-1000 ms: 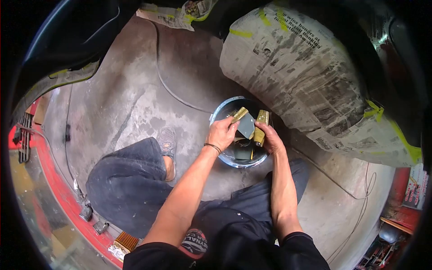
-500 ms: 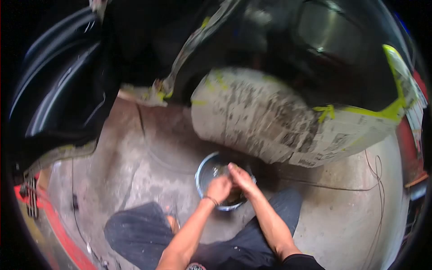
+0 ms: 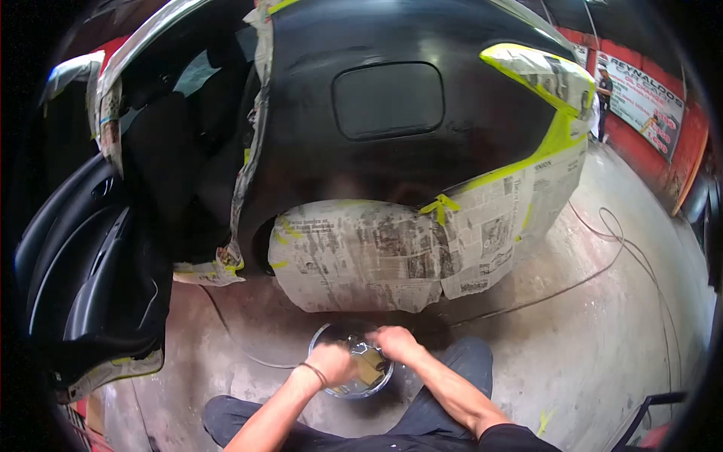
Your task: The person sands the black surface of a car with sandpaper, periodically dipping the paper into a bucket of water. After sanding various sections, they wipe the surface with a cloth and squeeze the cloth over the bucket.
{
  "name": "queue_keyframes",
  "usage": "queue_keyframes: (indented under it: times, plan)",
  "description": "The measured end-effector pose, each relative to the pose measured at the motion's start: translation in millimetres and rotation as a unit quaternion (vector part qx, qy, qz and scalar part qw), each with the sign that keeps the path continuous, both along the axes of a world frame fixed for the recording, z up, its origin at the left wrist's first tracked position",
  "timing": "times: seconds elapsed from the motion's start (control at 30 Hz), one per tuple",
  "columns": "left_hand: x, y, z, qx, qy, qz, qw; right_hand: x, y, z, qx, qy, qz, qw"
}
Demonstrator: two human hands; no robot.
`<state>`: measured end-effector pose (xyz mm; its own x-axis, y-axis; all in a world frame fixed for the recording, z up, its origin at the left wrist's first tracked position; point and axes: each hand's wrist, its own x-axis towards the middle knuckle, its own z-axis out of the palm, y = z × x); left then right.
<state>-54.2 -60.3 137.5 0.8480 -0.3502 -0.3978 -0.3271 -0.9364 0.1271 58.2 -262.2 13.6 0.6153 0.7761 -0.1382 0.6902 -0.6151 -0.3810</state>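
Note:
A round bucket point(image 3: 312, 340) of water stands on the floor between my knees. A flat yellowish-tan piece point(image 3: 367, 368) lies in it, with ripples and bright glints around it. Over the bucket's left side is my left hand point(image 3: 335, 364), curled like a fist, a dark band at its wrist. My right hand point(image 3: 396, 344) is bent closed over the far right rim, its fingertips slightly blurred. The hands are apart; what they hold, if anything, I cannot tell.
A dark car body point(image 3: 316, 162) rises ahead, its wheel area covered by taped newspaper point(image 3: 354, 256). An open car door point(image 3: 98, 256) stands at left. A hose point(image 3: 527, 301) crosses the concrete floor. Far right, a person point(image 3: 604, 94) stands near a sign point(image 3: 644, 105).
My hands have moved apart from being together over the bucket. The tan piece in the water now shows between them. My view has tilted up, showing more of the car.

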Motion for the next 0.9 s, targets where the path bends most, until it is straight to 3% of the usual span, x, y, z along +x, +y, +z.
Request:
queue_keyframes:
  times: [0.07, 0.1, 0.13, 0.2, 0.27, 0.3, 0.33, 0.37, 0.43, 0.47, 0.5, 0.53, 0.6, 0.67, 0.7, 0.73, 0.77, 0.8, 0.83, 0.87, 0.9]
  plan:
    - [-18.9, 2.5, -5.4, 0.019, 0.113, 0.004, 0.993, -10.6, 5.6, -6.9, 0.167, 0.098, 0.025, 0.981]
    - [-24.6, 10.6, -21.6, -0.002, 0.148, 0.008, 0.989, -4.6, 10.9, -7.6, 0.175, 0.088, 0.066, 0.978]
    - [-27.9, 15.0, -32.0, 0.010, 0.143, 0.023, 0.989, 2.3, 18.8, 10.0, 0.178, 0.005, 0.120, 0.977]
    - [-34.3, 10.1, -50.6, 0.035, 0.142, 0.040, 0.988, 18.1, 47.4, 64.3, 0.159, 0.052, 0.191, 0.967]
    - [-28.0, -13.9, -26.7, 0.071, 0.109, 0.004, 0.991, 20.2, 94.3, 128.9, 0.048, 0.034, 0.257, 0.965]
    - [-27.1, -19.0, -22.6, -0.016, 0.085, -0.005, 0.996, 4.8, 108.6, 183.7, -0.041, 0.008, 0.225, 0.973]
    - [-26.2, -22.7, -22.8, -0.103, 0.067, -0.008, 0.992, 2.7, 144.1, 203.3, -0.108, 0.009, 0.246, 0.963]
    - [-20.0, -24.5, -41.7, -0.195, 0.017, -0.073, 0.978, -8.7, 148.5, 238.1, -0.074, -0.098, 0.282, 0.951]
    - [-33.3, -22.0, -71.1, -0.340, 0.000, -0.027, 0.940, 3.8, 190.7, 220.2, 0.123, -0.205, 0.355, 0.904]
    - [-53.5, -20.7, -65.7, -0.387, -0.003, 0.099, 0.917, -11.8, 195.6, 255.8, 0.098, -0.186, 0.341, 0.916]
    - [-51.9, -14.2, -56.6, -0.265, 0.035, 0.037, 0.963, -29.0, 194.7, 295.9, 0.072, -0.169, 0.327, 0.927]
    - [-41.3, -10.1, -42.2, -0.140, 0.081, -0.037, 0.986, -19.4, 188.3, 321.1, 0.009, -0.073, 0.325, 0.943]
    - [-39.1, -16.3, -22.4, 0.060, 0.156, 0.046, 0.985, -5.3, 163.3, 331.5, 0.046, 0.056, 0.231, 0.970]
    - [-41.7, 10.9, -48.5, -0.040, 0.115, 0.008, 0.993, 21.6, 131.4, 277.8, 0.234, 0.160, 0.265, 0.922]
    - [-35.7, 10.3, -43.3, -0.056, 0.118, 0.019, 0.991, 35.4, 124.1, 219.3, 0.426, 0.163, 0.281, 0.844]
    - [-36.7, 5.8, -29.2, -0.073, 0.122, 0.028, 0.990, 10.9, 84.2, 220.5, 0.385, 0.399, 0.132, 0.822]
    - [-36.0, 0.9, -13.9, -0.090, 0.119, 0.054, 0.987, 0.8, 62.3, 194.8, 0.376, 0.531, 0.033, 0.759]
    - [-35.4, 5.9, -21.1, -0.105, 0.112, 0.068, 0.986, 16.3, 66.1, 89.7, 0.354, 0.212, 0.067, 0.909]
    - [-33.6, 15.4, -36.5, -0.101, 0.091, 0.073, 0.988, -3.3, 48.7, 68.7, 0.107, 0.030, -0.024, 0.994]
    - [-30.1, 24.7, -47.1, -0.097, 0.075, 0.075, 0.990, -5.6, 30.9, 26.4, 0.133, -0.021, 0.002, 0.991]
    - [-20.4, 28.1, -42.5, -0.082, 0.077, 0.100, 0.989, -1.3, 19.1, 18.9, 0.269, 0.198, -0.051, 0.941]
